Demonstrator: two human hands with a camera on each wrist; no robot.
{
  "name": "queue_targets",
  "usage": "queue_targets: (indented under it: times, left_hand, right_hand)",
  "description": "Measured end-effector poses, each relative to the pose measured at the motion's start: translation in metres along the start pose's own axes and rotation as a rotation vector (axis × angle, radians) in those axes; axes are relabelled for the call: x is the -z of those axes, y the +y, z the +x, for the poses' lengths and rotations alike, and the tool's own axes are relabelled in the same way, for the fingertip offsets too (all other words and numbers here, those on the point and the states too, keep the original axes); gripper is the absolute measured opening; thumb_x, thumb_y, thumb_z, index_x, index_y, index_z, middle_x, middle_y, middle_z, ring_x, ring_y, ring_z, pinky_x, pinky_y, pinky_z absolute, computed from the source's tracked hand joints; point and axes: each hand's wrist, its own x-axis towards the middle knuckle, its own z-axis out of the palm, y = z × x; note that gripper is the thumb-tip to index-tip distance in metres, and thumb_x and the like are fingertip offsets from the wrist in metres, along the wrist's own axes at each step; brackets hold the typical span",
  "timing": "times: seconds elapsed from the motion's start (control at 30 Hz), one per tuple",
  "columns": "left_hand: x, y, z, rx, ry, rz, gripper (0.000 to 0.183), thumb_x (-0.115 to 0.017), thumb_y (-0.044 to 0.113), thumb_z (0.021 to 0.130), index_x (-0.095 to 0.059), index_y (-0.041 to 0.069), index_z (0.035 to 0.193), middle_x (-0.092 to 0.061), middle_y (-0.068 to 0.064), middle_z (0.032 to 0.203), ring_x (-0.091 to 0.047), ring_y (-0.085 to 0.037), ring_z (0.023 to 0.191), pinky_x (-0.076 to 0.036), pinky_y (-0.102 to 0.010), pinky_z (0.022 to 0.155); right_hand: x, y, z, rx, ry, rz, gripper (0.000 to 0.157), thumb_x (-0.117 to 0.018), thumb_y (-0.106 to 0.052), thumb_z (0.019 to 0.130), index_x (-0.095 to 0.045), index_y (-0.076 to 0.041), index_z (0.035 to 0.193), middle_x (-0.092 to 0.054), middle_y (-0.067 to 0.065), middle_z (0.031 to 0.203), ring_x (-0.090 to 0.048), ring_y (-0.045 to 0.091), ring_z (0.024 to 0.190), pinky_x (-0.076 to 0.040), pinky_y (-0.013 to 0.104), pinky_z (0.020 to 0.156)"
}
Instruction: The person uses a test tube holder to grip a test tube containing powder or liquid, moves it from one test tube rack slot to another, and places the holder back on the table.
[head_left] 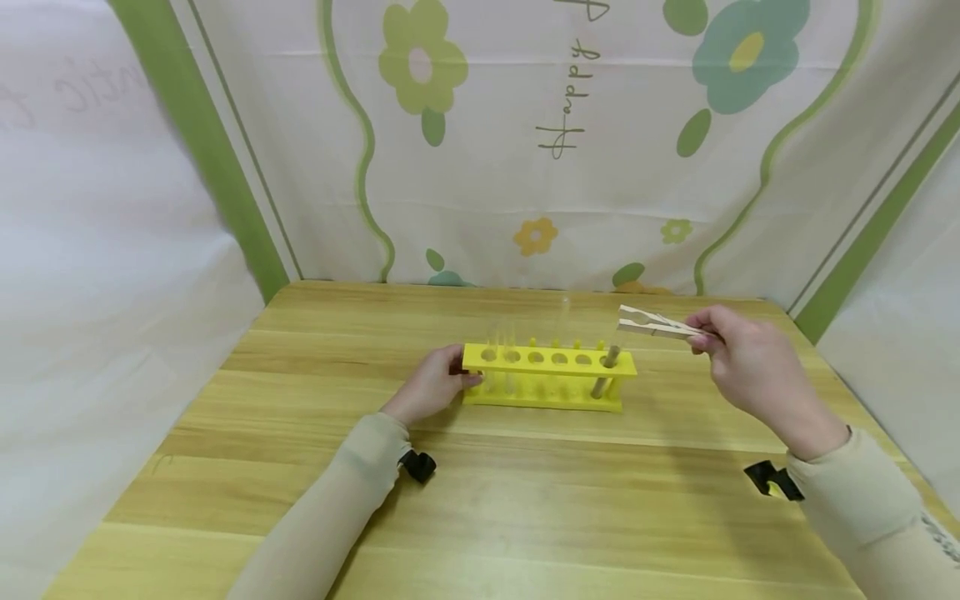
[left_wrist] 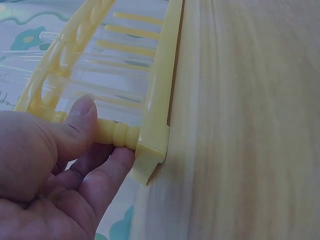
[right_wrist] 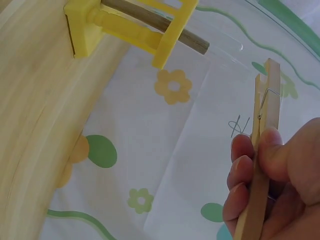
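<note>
A yellow test tube rack stands on the table. My left hand holds its left end; in the left wrist view, thumb and fingers grip the yellow end post. Toward that end, two clear test tubes sit in the rack. The tube at the right end has a brown stick-like filling, and its clear top rises above the rack. My right hand grips a wooden test tube clamp by its handle. The clamp's tips are spread apart, right by the top of that tube.
Another clear tube stands upright at the rack's back row, among short yellow pegs. Behind the wooden table hangs a white cloth with printed flowers; white cloth also hangs at both sides.
</note>
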Motion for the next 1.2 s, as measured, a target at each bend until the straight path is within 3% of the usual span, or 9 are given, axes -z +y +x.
queue_targets:
  times: [0.63,1.2]
  left_hand:
    - [-0.001,-0.001,0.001,-0.018,-0.007,0.0,0.014,-0.068,0.014,0.095,-0.065,0.013,0.109,-0.066,0.002,0.101,-0.059,-0.018,0.09,-0.051,-0.034,0.081]
    - [0.0,-0.001,0.002,-0.021,-0.006,-0.008,0.015,-0.069,0.013,0.094,-0.065,0.013,0.109,-0.066,0.001,0.101,-0.059,-0.018,0.09,-0.051,-0.033,0.081]
  right_hand:
    - [-0.014,0.005,0.005,-0.038,-0.068,0.027,0.008,-0.065,0.007,0.091,-0.064,0.002,0.097,-0.069,0.005,0.075,-0.064,0.021,0.064,-0.047,0.038,0.057]
    - [-0.03,0.007,-0.003,-0.058,-0.136,0.06,0.008,-0.064,0.006,0.092,-0.062,-0.001,0.095,-0.068,0.004,0.077,-0.055,0.012,0.059,-0.041,0.028,0.05]
